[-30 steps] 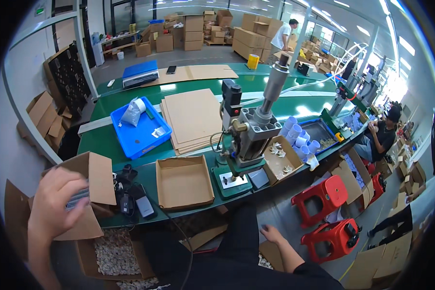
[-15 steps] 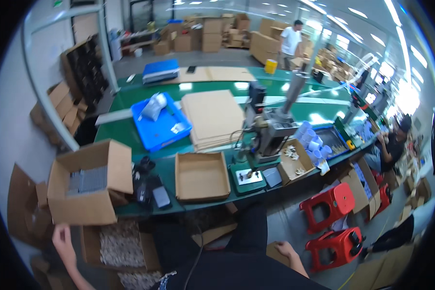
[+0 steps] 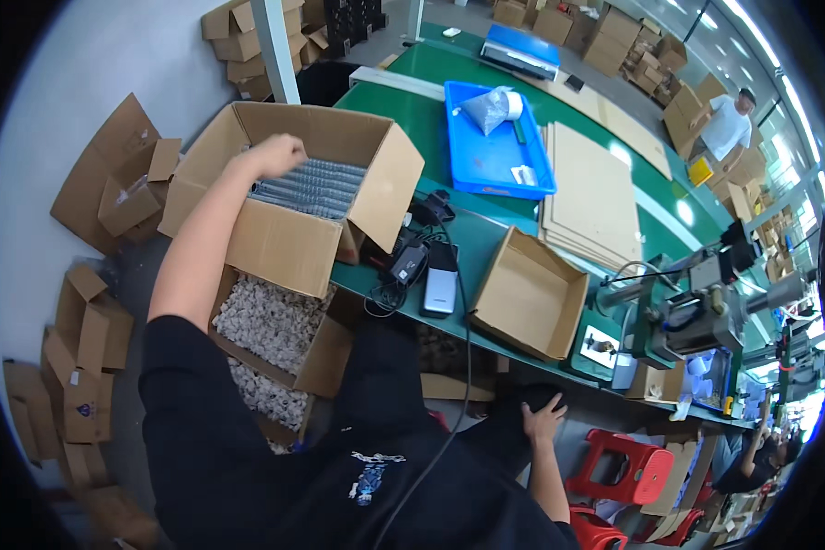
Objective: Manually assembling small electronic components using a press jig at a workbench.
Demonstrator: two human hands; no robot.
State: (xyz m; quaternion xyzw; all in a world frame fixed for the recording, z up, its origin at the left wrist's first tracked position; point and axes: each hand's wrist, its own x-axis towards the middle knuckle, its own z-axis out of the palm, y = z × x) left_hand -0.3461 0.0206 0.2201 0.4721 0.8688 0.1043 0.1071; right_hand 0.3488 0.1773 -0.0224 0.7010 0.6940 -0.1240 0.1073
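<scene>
- The left hand (image 3: 280, 154) is curled into a loose fist inside the big open box (image 3: 289, 243). It sits right on the shiny grey packs (image 3: 319, 186) stacked in that box. I cannot tell if it pinches one yet.
- The step looks like reaching in to get a pack. Next, the fingers need a good hold on one pack, then a lift straight up past the box flaps.
- The right hand (image 3: 543, 423) is spread flat and rests on the person's knee, well apart from the big open box and below the green worktop (image 3: 435, 119).
- Just below the big open box is one more box of small pale bits (image 3: 264, 321).
- To the right of the big open box, on the worktop, I count one empty brown box (image 3: 530, 293), one blue tray (image 3: 495, 147) and one stack of flat card sheets (image 3: 591, 197).
- Between the big open box and the empty brown box lie a few small dark gadgets with wires (image 3: 422, 270).
</scene>
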